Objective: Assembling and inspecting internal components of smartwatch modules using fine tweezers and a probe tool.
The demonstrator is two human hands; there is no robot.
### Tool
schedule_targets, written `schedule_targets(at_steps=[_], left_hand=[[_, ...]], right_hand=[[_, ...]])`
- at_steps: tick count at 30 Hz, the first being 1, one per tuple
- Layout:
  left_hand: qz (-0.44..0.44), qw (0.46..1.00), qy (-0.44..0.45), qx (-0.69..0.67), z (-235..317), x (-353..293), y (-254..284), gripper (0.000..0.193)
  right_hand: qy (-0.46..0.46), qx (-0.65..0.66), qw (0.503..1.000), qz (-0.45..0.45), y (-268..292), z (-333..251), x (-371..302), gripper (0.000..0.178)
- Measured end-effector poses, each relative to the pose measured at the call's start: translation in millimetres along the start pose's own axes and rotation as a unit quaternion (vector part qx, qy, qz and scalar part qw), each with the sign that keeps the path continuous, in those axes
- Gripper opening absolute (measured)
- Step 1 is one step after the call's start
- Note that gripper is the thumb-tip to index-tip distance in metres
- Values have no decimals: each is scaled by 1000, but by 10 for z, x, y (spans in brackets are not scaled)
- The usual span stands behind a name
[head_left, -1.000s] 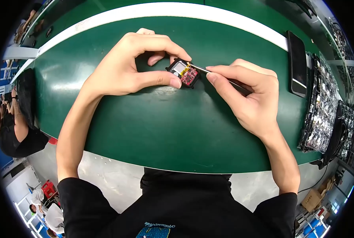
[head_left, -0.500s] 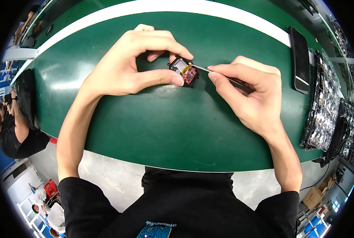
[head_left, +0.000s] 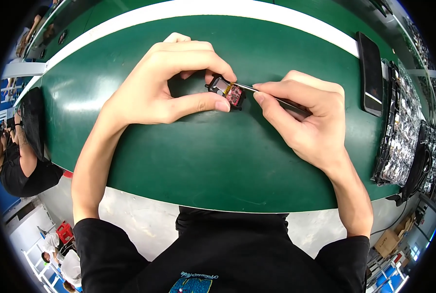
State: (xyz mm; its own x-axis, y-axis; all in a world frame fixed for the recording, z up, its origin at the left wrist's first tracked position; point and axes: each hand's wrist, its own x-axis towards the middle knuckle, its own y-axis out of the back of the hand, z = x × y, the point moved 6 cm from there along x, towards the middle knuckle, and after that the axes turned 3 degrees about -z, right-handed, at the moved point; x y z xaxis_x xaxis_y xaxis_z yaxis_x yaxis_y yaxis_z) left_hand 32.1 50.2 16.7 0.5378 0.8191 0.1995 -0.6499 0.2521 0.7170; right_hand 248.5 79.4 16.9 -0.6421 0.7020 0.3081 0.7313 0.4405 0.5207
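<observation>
My left hand holds a small black electronic device housing by its edges, thumb below and index finger above. Inside the housing show a red circuit board, a silvery rectangular part and a strip of yellow tape. In my right hand a thin metal tool, like tweezers or a pick, is pinched between thumb and fingers. Its tip reaches the yellow strip beside the board; whether it presses on it I cannot tell. The rest of the tool runs back under my right fingers.
A black smartphone lies at the right of the green table. Beyond it stand stacked trays in clear plastic wrap. A black mesh chair back and a seated person are at the left edge.
The housing has turned and shifted slightly in my left hand, whose thumb sits a little lower and further right. My right hand and the tool have moved slightly left.
</observation>
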Motion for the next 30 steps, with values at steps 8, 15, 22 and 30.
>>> schedule_targets(at_steps=[8, 15, 22, 30], left_hand=[[5, 1000, -12, 3, 8, 7, -4, 41], [2, 1000, 9, 8, 17, -17, -19, 41], [18, 1000, 18, 2, 10, -8, -12, 51], [44, 998, -29, 34, 87, -7, 42, 47]], right_hand=[[-8, -13, 1000, 0, 4, -12, -5, 8], [3, -7, 1000, 8, 5, 9, -48, 9], [-22, -9, 999, 40, 115, 54, -37, 9], [-22, 31, 999, 26, 14, -61, -2, 15]])
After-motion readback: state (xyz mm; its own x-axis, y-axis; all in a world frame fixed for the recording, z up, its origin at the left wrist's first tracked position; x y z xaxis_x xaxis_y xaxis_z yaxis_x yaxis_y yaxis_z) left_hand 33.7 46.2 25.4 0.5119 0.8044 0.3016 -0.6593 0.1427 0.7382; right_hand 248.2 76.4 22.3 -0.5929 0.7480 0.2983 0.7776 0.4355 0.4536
